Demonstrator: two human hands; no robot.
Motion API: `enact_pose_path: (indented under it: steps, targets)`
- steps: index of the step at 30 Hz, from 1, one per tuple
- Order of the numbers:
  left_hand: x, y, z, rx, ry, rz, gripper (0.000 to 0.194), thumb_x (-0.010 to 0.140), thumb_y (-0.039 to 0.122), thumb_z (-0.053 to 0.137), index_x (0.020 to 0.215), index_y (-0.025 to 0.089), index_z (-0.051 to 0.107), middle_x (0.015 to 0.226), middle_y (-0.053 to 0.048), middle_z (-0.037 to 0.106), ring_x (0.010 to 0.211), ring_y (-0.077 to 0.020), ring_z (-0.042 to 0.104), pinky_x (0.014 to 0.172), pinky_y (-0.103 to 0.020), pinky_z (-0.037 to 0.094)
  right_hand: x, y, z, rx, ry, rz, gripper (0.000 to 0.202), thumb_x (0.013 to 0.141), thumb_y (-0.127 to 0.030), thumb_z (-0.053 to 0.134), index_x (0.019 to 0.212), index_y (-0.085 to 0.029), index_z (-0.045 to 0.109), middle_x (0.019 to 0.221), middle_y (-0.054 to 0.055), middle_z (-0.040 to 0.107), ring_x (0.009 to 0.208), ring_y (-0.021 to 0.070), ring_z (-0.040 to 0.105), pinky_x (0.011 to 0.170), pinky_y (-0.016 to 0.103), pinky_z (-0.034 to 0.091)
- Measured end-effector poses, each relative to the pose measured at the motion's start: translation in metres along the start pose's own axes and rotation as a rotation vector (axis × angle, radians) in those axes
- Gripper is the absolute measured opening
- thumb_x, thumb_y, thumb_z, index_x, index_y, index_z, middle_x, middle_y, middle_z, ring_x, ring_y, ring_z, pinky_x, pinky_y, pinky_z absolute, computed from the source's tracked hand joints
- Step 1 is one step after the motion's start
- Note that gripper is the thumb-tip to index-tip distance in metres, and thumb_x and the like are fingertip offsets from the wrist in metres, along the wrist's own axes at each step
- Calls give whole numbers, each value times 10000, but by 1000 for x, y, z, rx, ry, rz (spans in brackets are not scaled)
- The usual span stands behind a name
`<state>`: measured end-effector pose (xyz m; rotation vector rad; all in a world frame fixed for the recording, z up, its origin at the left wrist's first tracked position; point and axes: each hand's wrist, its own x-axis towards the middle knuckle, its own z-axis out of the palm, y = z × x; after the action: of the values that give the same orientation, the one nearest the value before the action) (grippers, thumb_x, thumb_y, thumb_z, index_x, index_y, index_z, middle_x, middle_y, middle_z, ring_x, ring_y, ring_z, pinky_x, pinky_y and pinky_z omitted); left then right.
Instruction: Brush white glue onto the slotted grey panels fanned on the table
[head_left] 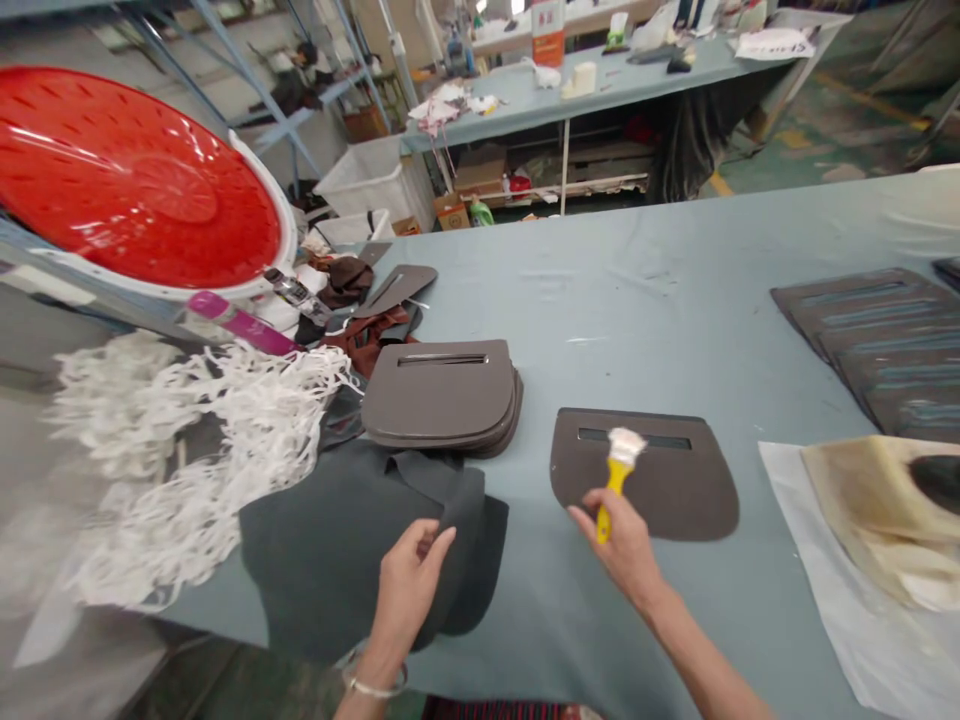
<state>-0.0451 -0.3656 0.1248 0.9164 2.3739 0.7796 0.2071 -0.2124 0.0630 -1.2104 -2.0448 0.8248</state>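
In the head view my right hand (626, 550) grips a yellow-handled paintbrush (619, 470), its pale bristles pointing away from me. The brush is over a dark brown flap panel (652, 490) with a slot near its straight edge, lying flat on the table. Left of it sits a stack of similar slotted panels (442, 395). My left hand (412, 575) is closed, thumb against fingers, at the edge of a dark grey sheet of material (345, 550). That sheet is partly folded over, in front of the stack.
A large red tray (165, 190) leans at the upper left. White cord (217, 440) is heaped at the left edge. More slotted panels (885, 340) overlap at the right. A yellowish container (847, 500) stands on white sheeting (810, 560). Beyond is another table (637, 85).
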Motion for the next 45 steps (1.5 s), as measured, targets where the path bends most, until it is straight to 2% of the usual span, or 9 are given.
enact_pose_path:
  steps: [4,6,10,16,20,26,30,40,45]
  targets:
    - [-10,33,24,-137,-132,40,381,846,525,433,916,195,608,844,-29,645,791,-168,581,754,-282,458,-9,-67,43,448,-213,153,270,772,-353,641,918,-220,458,988,50,606,859,181,592,748,291,475]
    - [-6,34,20,54,-1,122,397,868,501,395,1012,198,607,1021,-79,638,976,-216,561,895,-359,422,-10,-79,53,513,-137,203,189,786,-291,590,872,-215,439,898,31,589,797,159,578,724,278,470]
    - [16,12,-7,589,413,14,629,791,563,484,1241,125,468,1259,-206,484,1154,-354,427,920,-523,373,-8,-76,56,450,-29,104,76,801,-197,495,837,-209,429,903,41,558,849,153,545,793,283,442]
    - [33,-6,-18,621,241,137,351,798,525,467,880,194,549,954,-91,569,886,-262,545,765,-387,453,-10,-49,39,328,-4,65,66,821,-161,434,823,-227,428,922,53,569,846,161,560,765,278,453]
    - [34,10,23,269,39,92,333,771,545,514,875,229,502,796,-13,590,741,-212,595,707,-350,479,-12,3,0,154,120,97,80,833,-166,403,841,-222,458,974,73,587,941,178,579,832,307,454]
    - [39,54,140,-258,-306,159,484,764,394,577,1162,198,385,1047,-96,615,976,-234,615,884,-422,481,-27,103,-82,-287,187,215,253,753,-64,359,926,-199,485,1153,142,571,1095,224,553,841,338,468]
    - [39,67,192,-181,-204,307,531,765,301,563,1232,169,347,1133,-116,513,1094,-240,519,965,-461,429,-35,136,-110,-473,179,256,360,690,11,336,951,-188,481,1312,154,491,1163,232,519,784,315,488]
    - [47,71,202,-96,-109,495,159,799,253,526,947,194,527,1023,-69,423,982,-223,508,903,-438,466,-35,144,-110,-727,59,314,314,750,-14,381,965,-203,511,880,72,595,771,200,573,589,260,404]
    - [44,75,193,32,-64,489,175,841,312,502,891,187,614,1046,-101,469,1016,-258,506,881,-457,458,-24,122,-114,-861,109,240,93,852,-199,465,880,-195,554,830,77,573,877,236,525,693,301,380]
